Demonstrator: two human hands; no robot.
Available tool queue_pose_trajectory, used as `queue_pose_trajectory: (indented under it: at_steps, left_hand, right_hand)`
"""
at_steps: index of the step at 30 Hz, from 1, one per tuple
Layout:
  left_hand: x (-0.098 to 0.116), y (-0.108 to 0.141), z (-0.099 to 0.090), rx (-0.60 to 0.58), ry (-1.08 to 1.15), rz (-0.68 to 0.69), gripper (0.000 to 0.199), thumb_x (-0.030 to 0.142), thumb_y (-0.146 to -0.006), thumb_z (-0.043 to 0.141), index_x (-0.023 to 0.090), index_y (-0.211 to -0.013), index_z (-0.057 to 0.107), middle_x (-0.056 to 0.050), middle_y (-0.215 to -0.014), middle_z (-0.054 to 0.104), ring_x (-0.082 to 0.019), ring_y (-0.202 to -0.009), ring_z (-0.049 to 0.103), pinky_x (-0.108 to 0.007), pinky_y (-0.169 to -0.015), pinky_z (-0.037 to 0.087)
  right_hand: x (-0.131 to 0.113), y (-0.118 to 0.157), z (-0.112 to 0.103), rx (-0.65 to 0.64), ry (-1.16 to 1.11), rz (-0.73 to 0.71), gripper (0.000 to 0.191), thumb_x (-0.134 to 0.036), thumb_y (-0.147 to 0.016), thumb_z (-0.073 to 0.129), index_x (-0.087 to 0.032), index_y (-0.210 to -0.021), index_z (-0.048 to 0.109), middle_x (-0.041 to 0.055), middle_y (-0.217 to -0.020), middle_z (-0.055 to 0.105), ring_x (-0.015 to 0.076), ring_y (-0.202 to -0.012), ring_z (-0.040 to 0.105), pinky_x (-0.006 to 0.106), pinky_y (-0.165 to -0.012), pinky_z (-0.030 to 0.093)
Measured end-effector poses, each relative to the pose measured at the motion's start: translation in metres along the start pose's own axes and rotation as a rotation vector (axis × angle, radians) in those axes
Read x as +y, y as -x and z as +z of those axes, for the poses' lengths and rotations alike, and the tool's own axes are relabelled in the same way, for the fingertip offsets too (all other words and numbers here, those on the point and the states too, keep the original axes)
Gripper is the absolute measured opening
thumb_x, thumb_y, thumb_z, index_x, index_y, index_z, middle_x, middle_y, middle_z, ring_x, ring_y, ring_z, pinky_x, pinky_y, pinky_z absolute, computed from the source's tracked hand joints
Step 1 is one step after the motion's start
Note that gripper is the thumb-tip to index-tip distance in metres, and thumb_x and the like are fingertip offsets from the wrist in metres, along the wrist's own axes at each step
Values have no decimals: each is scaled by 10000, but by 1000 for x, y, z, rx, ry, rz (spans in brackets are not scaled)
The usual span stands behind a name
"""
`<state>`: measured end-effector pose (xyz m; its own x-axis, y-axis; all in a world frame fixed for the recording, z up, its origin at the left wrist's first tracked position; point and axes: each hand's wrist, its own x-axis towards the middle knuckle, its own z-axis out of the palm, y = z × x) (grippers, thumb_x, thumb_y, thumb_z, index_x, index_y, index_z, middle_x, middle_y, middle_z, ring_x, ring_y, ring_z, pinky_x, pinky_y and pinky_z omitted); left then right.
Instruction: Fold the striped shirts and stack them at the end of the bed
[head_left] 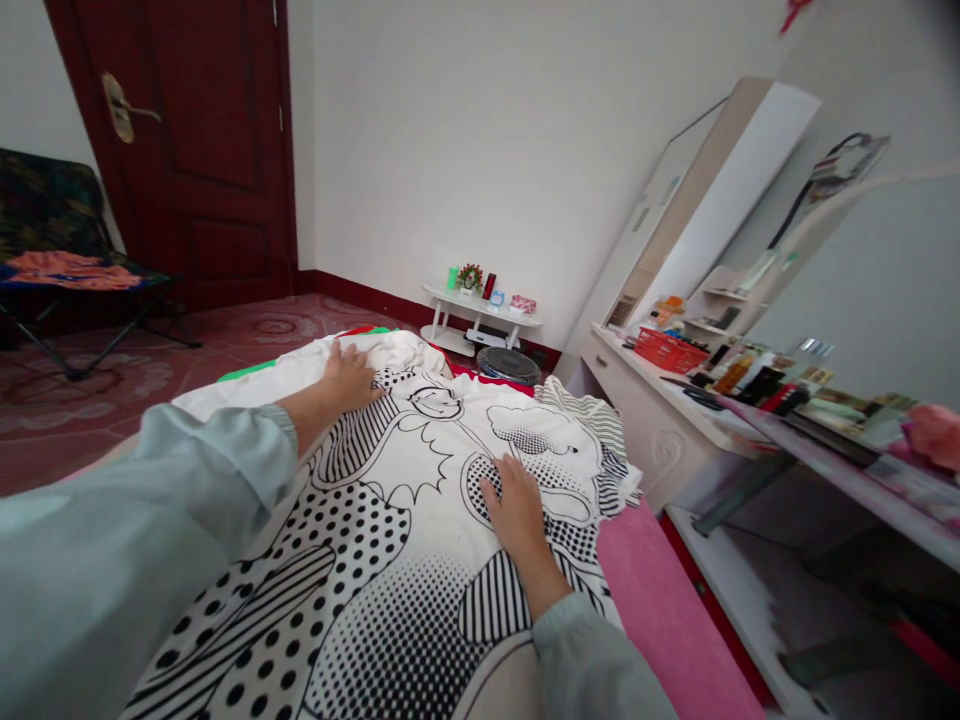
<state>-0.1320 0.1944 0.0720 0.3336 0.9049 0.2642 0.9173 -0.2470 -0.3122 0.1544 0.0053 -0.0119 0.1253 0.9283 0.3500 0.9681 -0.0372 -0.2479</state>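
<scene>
A white garment (pixel 442 520) with black dots, stripes and line drawings lies spread out in front of me. My left hand (pixel 349 378) rests on its far left part, near the shoulder area, with the fingers stretched out. On the right, my right hand (pixel 517 500) lies on the cloth over a dotted patch, fingers extended and holding nothing. A striped, ruffled edge (pixel 592 415) shows at the garment's far right. Pink fabric (pixel 667 600) lies under the garment on the right side.
A dressing table (pixel 637 390) with a red basket (pixel 670 350) and several bottles stands to the right. Beyond the bed is a low white shelf (pixel 480 305) and a dark round lid (pixel 508 364). At left are a folding chair (pixel 52 200) and a dark red door (pixel 217 150).
</scene>
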Motion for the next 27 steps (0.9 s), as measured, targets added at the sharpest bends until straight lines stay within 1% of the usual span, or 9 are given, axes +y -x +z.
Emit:
queue_pose_trajectory:
  at_steps: [1, 3, 5, 7, 11, 15, 18, 23, 27]
  left_hand:
    - [4, -4, -4, -27, 13, -19, 582, 606, -834, 446, 154, -1117, 678, -184, -1359, 503, -410, -1334, 299, -616, -1074, 45]
    - [17, -13, -15, 15, 66, -33, 584, 592, -849, 426, 114, -1043, 700, -207, -1287, 548, -410, -1300, 338, -602, -1070, 104]
    - [33, -23, -26, 91, 186, -25, 540, 510, -896, 378, 97, -1073, 678, -213, -1251, 558, -376, -1266, 391, -554, -1062, 199]
    - [46, -34, -32, 102, 322, -14, 440, 370, -922, 353, 132, -1174, 624, -182, -1255, 557, -312, -1212, 469, -464, -1019, 324]
    - [61, -50, -23, 9, 416, -33, 428, 213, -851, 454, 223, -1265, 559, -125, -1212, 606, -246, -1079, 584, -341, -885, 454]
    - [69, -55, -4, -59, 442, -98, 461, 280, -781, 583, 209, -1236, 587, -136, -1129, 657, -278, -1026, 619, -340, -821, 487]
    - [72, -55, -1, -76, 458, -139, 393, 302, -732, 640, 197, -1110, 665, -124, -1086, 676, -277, -995, 629, -322, -801, 488]
    - [60, -57, -9, 49, 448, -265, 398, 202, -901, 362, 56, -1194, 588, -190, -1148, 602, -296, -1062, 574, -372, -836, 436]
    - [50, -58, -10, 122, 359, -247, 359, 89, -851, 378, 51, -1120, 612, -214, -1119, 577, -331, -1030, 568, -424, -804, 440]
  right_hand:
    - [0, 0, 0, -2, -1, 3, 439, -368, -913, 437, -142, -1272, 551, 130, -1411, 458, 260, -1331, 364, 440, -1105, 235]
    - [-1, 0, -1, -2, -4, 2, 443, -370, -913, 439, -140, -1275, 551, 131, -1414, 456, 257, -1334, 362, 432, -1109, 233]
    - [-2, 1, -1, 1, -5, 3, 444, -372, -914, 437, -141, -1276, 551, 130, -1415, 454, 255, -1333, 365, 425, -1110, 235]
    - [-2, 1, -2, 4, -10, 8, 442, -374, -913, 437, -147, -1273, 555, 127, -1414, 456, 254, -1331, 370, 425, -1110, 237]
    - [-2, 2, -3, 11, -36, 12, 431, -378, -908, 447, -159, -1260, 566, 120, -1403, 470, 247, -1326, 378, 419, -1108, 246]
    - [-1, 2, -3, 12, -49, 18, 435, -390, -908, 449, -160, -1257, 567, 113, -1399, 476, 245, -1322, 382, 413, -1113, 241]
    - [-1, 2, -3, 6, -48, 20, 433, -390, -907, 447, -165, -1256, 567, 107, -1406, 468, 249, -1322, 381, 412, -1113, 240]
    - [0, 1, -2, -14, -54, 26, 442, -390, -907, 441, -163, -1268, 558, 110, -1421, 451, 256, -1337, 358, 415, -1115, 231]
    - [1, 1, -1, -22, -61, 35, 436, -382, -907, 442, -167, -1269, 555, 108, -1424, 446, 256, -1343, 347, 424, -1115, 225]
